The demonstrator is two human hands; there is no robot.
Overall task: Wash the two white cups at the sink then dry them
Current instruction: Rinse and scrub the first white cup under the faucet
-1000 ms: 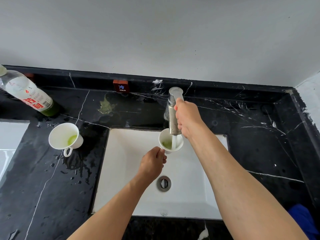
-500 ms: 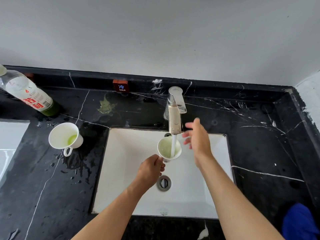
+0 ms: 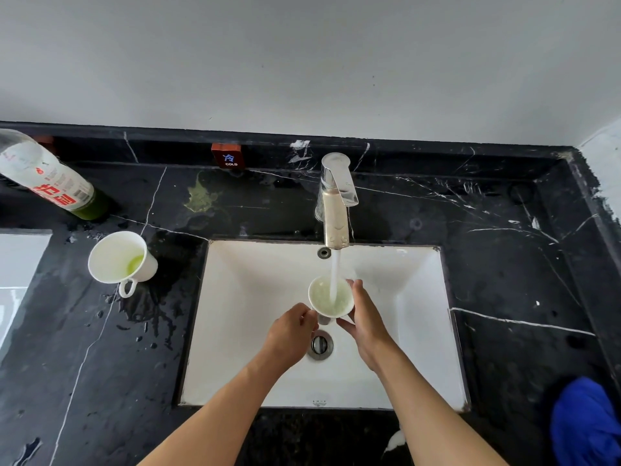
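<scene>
While the blue cloth (image 3: 586,428) lies at the counter's near right, I see both hands, left (image 3: 290,334) and right (image 3: 364,322), clasping one cup (image 3: 331,297) over the sink (image 3: 235,331), water from the tap (image 3: 334,210) filling it. The second cup (image 3: 117,258), holding green liquid, stands left, bottle (image 3: 50,178) beyond.

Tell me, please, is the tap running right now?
On: a white stream falls from the faucet spout into the cup held over the sink.

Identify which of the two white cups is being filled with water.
The cup over the sink, held by the left hand and right hand under the tap. The cup on the counter stands untouched.
</scene>
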